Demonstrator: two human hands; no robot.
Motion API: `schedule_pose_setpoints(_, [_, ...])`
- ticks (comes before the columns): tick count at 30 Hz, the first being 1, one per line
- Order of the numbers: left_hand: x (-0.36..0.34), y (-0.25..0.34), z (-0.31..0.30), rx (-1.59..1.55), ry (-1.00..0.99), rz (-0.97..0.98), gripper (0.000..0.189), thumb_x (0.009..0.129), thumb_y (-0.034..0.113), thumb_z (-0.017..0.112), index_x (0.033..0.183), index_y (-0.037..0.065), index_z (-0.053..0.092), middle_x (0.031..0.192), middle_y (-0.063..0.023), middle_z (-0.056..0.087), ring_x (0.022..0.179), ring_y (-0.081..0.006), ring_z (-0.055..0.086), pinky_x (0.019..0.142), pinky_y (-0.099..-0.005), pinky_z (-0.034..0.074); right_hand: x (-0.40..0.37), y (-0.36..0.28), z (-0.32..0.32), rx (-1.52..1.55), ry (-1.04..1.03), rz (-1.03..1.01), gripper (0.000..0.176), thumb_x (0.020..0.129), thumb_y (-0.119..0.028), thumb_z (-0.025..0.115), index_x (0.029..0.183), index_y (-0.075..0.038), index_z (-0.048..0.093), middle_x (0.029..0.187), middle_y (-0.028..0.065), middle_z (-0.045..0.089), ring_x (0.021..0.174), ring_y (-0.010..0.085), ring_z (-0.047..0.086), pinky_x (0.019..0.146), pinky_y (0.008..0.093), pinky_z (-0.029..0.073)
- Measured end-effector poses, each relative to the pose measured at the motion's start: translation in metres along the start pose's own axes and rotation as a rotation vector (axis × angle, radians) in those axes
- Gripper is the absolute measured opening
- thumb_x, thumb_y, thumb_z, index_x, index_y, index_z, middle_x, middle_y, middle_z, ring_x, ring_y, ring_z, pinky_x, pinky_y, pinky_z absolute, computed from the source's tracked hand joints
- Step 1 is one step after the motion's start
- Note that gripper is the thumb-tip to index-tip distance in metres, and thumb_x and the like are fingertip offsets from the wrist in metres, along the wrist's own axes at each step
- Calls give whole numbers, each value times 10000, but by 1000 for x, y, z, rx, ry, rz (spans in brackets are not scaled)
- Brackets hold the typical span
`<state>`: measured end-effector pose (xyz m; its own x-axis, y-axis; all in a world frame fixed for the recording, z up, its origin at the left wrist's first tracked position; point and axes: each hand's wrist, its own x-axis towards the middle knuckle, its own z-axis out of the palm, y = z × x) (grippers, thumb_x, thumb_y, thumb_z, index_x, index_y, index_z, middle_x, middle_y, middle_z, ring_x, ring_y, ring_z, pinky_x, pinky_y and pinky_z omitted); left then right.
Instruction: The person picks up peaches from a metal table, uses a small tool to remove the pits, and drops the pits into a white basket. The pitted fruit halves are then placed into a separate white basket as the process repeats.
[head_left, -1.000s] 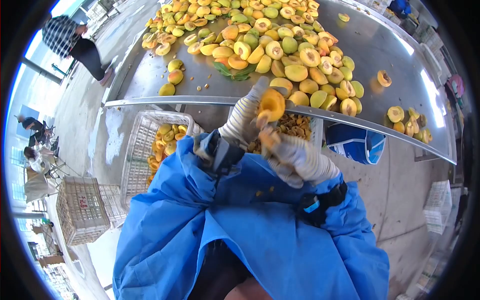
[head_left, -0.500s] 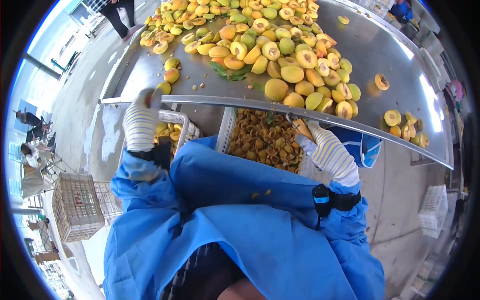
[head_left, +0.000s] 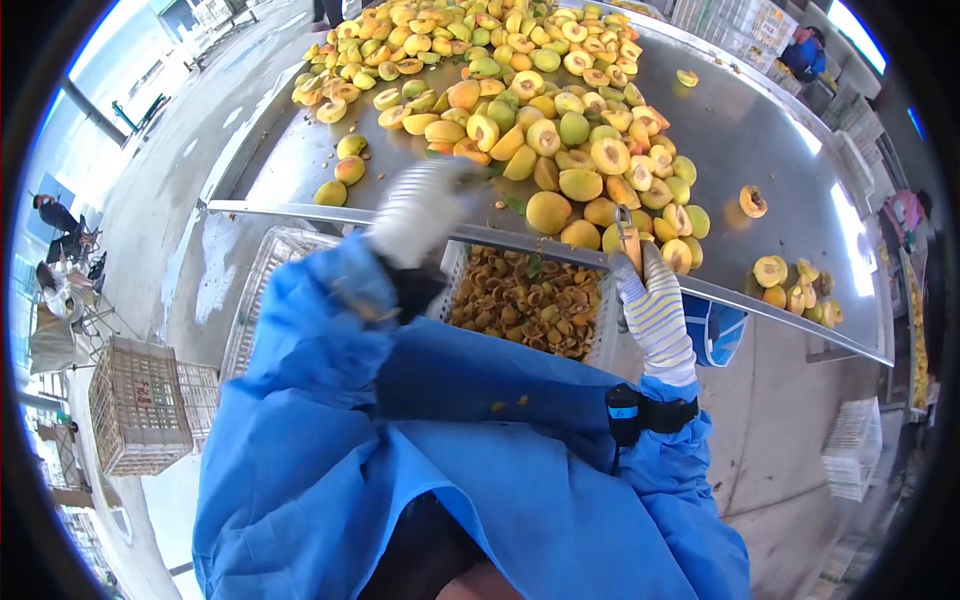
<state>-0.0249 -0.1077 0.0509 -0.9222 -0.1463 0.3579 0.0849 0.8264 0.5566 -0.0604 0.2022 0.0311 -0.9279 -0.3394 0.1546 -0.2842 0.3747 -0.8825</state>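
My left hand (head_left: 425,205), in a striped knit glove, is smeared by motion above the table's near edge, beside the fruit pile; its fingers cannot be made out. In my gloved right hand (head_left: 655,310) is a pitting tool (head_left: 630,242) with a wooden handle and a small metal loop, pointing up at the table edge. Just beyond the loop lie yellow-green fruit halves (head_left: 580,185), apricots or small peaches, some showing brown centres. Below, between my hands, a white crate (head_left: 598,335) holds many brown fruit scraps (head_left: 520,305).
The metal table (head_left: 715,145) has a raised near rim. A few halves (head_left: 800,290) lie at its right corner. A second white crate (head_left: 262,285) is under my left forearm, and a blue bucket (head_left: 722,335) hangs or stands beneath the rim. Stacked crates (head_left: 140,405) stand at left.
My left hand has moved right, from the table's left edge toward the pile. My right hand has risen, with the pitting tool now turned upright. The view has shifted slightly.
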Motion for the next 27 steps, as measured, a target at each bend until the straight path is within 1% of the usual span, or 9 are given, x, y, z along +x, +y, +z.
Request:
schedule_pose_setpoints(3, [33,30,70,180,-328,30,539,852,441,668,1179,16,609,1051,-228,675,988,-380,653,871,-449,516,3,-5,3,56,17,4,429,930,-317,669,1048,84,573,730,190,609,619,301,572,595,383,465])
schedule_pose_setpoints(9, [44,34,108,67,-279,-139,533,795,324,764,1180,16,562,979,-230,674,937,-371,667,844,-418,531,3,3,8,108,1,-8,336,935,-300,664,973,14,553,678,132,582,545,242,547,526,364,444])
schedule_pose_setpoints(12, [47,2,117,-192,-21,-247,466,805,301,751,1153,38,585,1021,-180,686,964,-356,667,847,-409,530,0,-4,10,274,-66,181,301,936,-295,665,973,-33,521,640,60,534,490,157,514,454,311,411])
schedule_pose_setpoints(13, [46,-4,113,-670,6,-343,392,827,212,735,1158,50,603,1029,-170,683,946,-313,672,827,-390,533,-3,-15,10,400,-85,241,268,943,-283,658,975,-74,493,621,-6,478,445,83,457,398,258,359])
schedule_pose_setpoints(16, [31,-11,111,-544,39,-125,388,850,156,705,1209,53,602,1042,-162,666,936,-293,669,831,-361,535,-8,-22,17,536,-133,271,248,946,-273,655,977,-86,495,619,-21,469,426,74,429,383,243,337])
schedule_pose_setpoints(17, [28,-12,114,-494,23,-12,457,842,154,709,1278,93,585,1150,-178,632,1018,-310,646,895,-383,523,-7,-21,19,563,-99,250,245,958,-291,636,971,-86,502,621,-16,478,421,71,430,375,233,336])
schedule_pose_setpoints(20, [25,34,101,-31,-90,274,476,816,152,726,1274,137,598,1284,-186,567,1109,-340,602,967,-416,498,1,-18,14,587,2,229,260,968,-320,615,987,-80,518,620,-9,488,422,74,451,371,228,351])
schedule_pose_setpoints(24, [47,52,100,91,-441,23,607,760,153,763,1329,183,553,1302,-198,526,1147,-396,567,998,-442,479,0,-20,12,599,9,224,241,970,-301,601,1052,-86,530,629,-10,467,446,84,444,382,241,338])
schedule_pose_setpoints(27, [46,64,91,102,-414,0,630,749,193,787,1316,90,532,1229,-217,562,1107,-374,600,962,-435,501,-3,-20,14,585,-19,221,251,966,-268,616,1060,-59,514,617,-6,495,414,83,460,370,230,368])
